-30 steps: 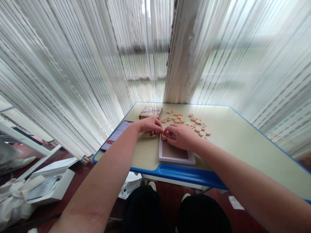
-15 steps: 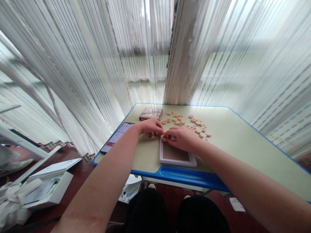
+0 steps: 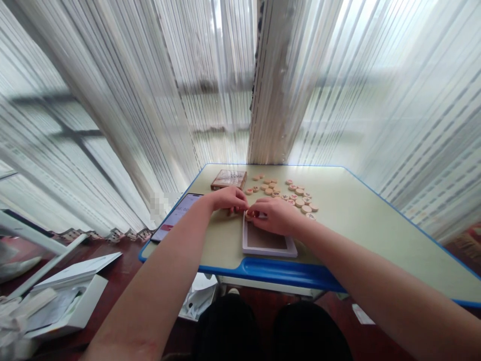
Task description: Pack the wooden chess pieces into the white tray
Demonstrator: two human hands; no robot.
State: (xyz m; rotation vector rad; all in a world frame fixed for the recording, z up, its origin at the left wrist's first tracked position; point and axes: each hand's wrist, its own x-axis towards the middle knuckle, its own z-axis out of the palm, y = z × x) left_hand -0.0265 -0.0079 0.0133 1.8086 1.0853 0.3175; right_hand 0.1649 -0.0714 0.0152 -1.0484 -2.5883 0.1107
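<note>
A shallow white tray (image 3: 269, 251) with a brown inside lies near the table's front edge. Over its far left corner, my right hand (image 3: 277, 214) has its fingertips closed on a round wooden xiangqi piece (image 3: 248, 215). My left hand (image 3: 230, 198) is just outside that corner, fingers curled and almost touching the right fingertips; what they hold, if anything, is hidden. Beyond the hands, several wooden xiangqi pieces (image 3: 299, 202) are scattered, some showing red or black characters, others blank faces.
A flat printed box (image 3: 229, 179) sits at the back left of the table. The phone (image 3: 176, 218) with a timer display rests at the left edge, partly behind my left forearm. The blue-rimmed tabletop (image 3: 361, 225) extends right. An open white box (image 3: 71, 306) is on the floor.
The view has shifted slightly, moving the table a little left in the picture. Both hands stay at the tray's far left corner, with the right fingers now closer over the piece.
</note>
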